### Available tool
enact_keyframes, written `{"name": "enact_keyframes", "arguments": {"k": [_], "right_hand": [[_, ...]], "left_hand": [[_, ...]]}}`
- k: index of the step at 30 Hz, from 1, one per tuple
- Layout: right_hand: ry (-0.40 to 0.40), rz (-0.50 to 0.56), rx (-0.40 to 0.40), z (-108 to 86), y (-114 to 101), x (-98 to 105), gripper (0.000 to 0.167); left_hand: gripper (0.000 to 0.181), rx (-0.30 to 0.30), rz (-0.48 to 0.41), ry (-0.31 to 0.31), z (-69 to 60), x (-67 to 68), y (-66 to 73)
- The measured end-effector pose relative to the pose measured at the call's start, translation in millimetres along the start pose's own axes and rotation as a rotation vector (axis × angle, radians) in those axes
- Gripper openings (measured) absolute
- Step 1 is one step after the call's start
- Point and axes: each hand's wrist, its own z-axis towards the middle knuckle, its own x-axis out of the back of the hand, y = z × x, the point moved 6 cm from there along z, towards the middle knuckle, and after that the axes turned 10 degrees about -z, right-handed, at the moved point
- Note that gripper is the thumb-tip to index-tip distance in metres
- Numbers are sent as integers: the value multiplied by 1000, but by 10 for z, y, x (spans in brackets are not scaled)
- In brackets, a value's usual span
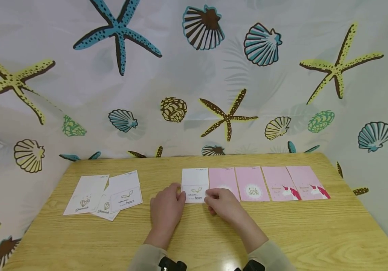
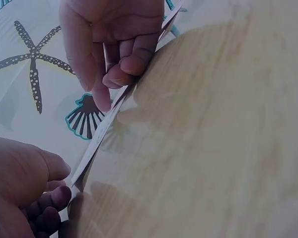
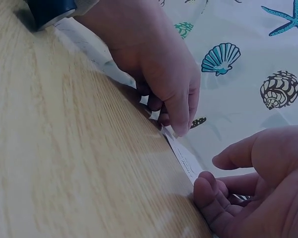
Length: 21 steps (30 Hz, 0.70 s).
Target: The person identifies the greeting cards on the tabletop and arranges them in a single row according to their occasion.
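A white card (image 1: 195, 177) with gold wings and the word "heart" lies flat on the table, at the left end of a row of cards. My left hand (image 1: 168, 205) rests at its left edge, the thumb touching or very near it. At the right edge, my right hand (image 1: 226, 205) has its thumb and bent fingers by the card's border. In the right wrist view a gap shows between the right hand's thumb (image 3: 231, 156) and fingers. Seen edge-on in the left wrist view, the cards (image 2: 97, 141) form a thin strip between both hands.
Right of the white card run several pink cards, among them a "Smile More" card (image 1: 251, 180) and unicorn cards (image 1: 278, 180). To the left, a white diamond card (image 1: 89, 188) and a second wings card (image 1: 124, 184) overlap another diamond card (image 1: 107, 210). A shell-print cloth (image 1: 167, 82) rises behind the wooden table (image 1: 78, 241).
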Motion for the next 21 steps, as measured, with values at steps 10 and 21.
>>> {"name": "enact_keyframes", "arguments": {"k": [10,21], "right_hand": [[33,-1,34,15,-23,27,43],[92,71,81,46,-206,-29,39]], "left_hand": [[39,48,-119,11,29,160,-21],[40,-8,-72,86,-51,494,-87]]}}
